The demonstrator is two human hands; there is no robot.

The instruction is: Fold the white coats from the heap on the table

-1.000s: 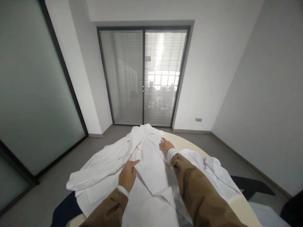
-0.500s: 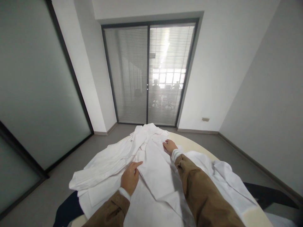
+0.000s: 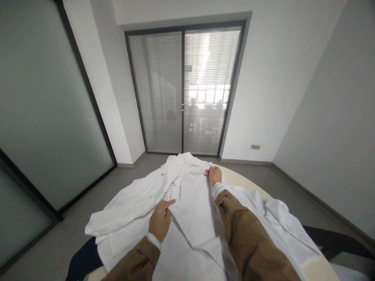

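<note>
A white garment [image 3: 187,218] lies spread over a round cream table [image 3: 238,177]. My left hand [image 3: 159,220] rests on the cloth near its front edge, index finger stretched out along a fold, the other fingers curled under. My right hand [image 3: 215,174] reaches to the far end of the garment, and its fingers pinch the cloth near the collar. Both arms wear brown sleeves with white cuffs.
Dark chairs stand at the table's left [image 3: 82,261] and right [image 3: 336,240]. A grey floor [image 3: 64,234] surrounds the table. Sliding glass doors with blinds [image 3: 184,93] face me, and a frosted glass wall [image 3: 41,105] runs on the left.
My right hand has slid farther along the garment to its far end and closed on the cloth. My left hand stays in place. The camera shifted slightly.
</note>
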